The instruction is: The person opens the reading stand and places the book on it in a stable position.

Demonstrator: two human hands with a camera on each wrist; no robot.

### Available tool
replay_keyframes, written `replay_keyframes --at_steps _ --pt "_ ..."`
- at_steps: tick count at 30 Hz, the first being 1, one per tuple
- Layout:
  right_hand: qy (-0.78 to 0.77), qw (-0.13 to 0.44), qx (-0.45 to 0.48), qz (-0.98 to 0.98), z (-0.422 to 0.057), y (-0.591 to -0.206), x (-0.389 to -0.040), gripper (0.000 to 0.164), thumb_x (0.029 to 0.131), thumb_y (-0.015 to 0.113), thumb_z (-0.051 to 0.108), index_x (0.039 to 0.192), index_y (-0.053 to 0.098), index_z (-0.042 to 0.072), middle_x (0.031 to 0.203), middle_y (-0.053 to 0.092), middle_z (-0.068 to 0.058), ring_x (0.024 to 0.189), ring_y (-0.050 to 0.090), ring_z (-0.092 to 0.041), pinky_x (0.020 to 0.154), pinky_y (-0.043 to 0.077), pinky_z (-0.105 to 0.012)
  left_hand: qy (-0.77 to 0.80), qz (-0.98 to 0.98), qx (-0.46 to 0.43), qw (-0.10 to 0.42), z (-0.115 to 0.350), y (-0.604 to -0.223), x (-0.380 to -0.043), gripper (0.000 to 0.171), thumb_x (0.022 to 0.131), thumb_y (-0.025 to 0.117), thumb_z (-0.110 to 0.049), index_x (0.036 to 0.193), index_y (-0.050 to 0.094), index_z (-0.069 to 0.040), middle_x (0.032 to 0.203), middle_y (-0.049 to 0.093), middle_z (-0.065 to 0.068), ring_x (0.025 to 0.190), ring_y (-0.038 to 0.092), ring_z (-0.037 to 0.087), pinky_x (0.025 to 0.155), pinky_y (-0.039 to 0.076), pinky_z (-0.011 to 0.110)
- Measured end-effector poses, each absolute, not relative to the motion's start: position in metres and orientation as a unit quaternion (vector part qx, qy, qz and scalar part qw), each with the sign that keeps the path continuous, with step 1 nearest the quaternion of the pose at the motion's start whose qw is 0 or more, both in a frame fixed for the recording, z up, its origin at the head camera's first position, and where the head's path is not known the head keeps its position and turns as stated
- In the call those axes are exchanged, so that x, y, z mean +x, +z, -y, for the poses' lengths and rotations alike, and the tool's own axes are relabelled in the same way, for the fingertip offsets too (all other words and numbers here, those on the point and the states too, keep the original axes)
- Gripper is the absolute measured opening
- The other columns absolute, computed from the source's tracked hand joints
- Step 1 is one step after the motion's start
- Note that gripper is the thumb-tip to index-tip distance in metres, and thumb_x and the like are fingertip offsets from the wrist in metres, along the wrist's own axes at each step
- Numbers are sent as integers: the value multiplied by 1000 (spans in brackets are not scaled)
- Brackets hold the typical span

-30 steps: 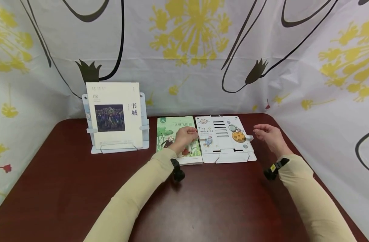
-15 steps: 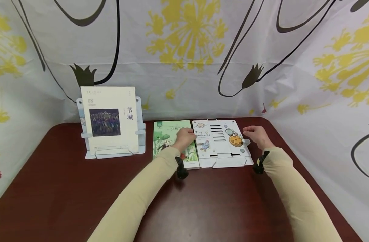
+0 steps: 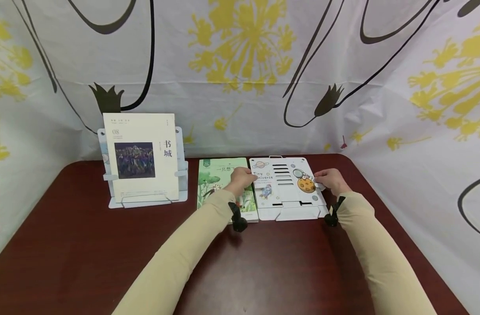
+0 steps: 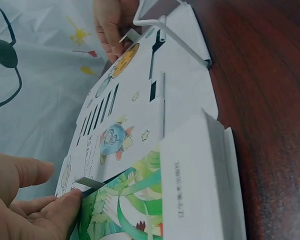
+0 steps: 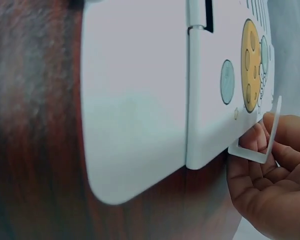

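Observation:
A white book stand, printed with planets and an astronaut, lies folded flat on the table. My left hand is over the green book, at the stand's left edge. In the left wrist view, one fingertip of that left hand touches the small side tab; another finger stands apart, with a gap between. On the opposite side, my right hand grips the stand's right edge. The right wrist view shows its curled fingers behind the white side clip; part of them is hidden.
Farther left, a pale blue book stand stands upright with a cream book on it. The dark red-brown table meets a patterned cloth at its back and right.
My right hand has moved left and reached the stand's right edge. The left hand has stayed near the left edge. The head view has tilted slightly.

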State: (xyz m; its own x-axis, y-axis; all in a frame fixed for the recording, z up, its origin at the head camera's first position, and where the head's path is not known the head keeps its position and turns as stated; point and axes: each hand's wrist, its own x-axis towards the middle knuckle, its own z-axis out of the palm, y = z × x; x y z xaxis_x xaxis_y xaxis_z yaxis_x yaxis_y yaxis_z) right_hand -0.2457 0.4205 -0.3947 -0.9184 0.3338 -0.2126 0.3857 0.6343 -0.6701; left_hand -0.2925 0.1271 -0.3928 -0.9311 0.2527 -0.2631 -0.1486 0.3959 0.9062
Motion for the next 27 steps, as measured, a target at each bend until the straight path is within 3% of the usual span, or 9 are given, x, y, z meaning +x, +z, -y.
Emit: replay_keyframes --at_steps 7,16,22,27 --pt "-390 29 209 -897 -423 -402 -246 30 93 52 8 117 55 -10 108 55 -20 80 51 -18 64 45 -24 565 -799 -6 203 -129 -393 -296 41 90 60 -12 128 53 0 130 52 16 118 51 29 97 45 42" --pt "-434 16 203 -878 -424 -405 -245 32 94 50 9 122 51 -9 108 54 -17 79 52 -13 65 46 -20 595 -782 6 184 -131 -400 -296 46 88 62 -7 133 52 -3 134 53 14 124 49 29 99 45 40" --pt "-460 11 203 -864 -430 -408 -246 35 96 49 11 126 48 -7 114 51 -16 82 51 -12 67 45 -19 616 -776 6 132 -136 -405 -294 42 82 64 3 124 59 -3 114 62 13 105 59 24 85 51 31" --pt "-487 8 193 -852 -434 -405 -243 38 97 48 14 129 43 -6 120 47 -17 92 49 -15 73 44 -20 634 -767 10 94 -139 -405 -293 36 79 64 8 113 63 -4 105 63 10 95 59 22 78 52 27"
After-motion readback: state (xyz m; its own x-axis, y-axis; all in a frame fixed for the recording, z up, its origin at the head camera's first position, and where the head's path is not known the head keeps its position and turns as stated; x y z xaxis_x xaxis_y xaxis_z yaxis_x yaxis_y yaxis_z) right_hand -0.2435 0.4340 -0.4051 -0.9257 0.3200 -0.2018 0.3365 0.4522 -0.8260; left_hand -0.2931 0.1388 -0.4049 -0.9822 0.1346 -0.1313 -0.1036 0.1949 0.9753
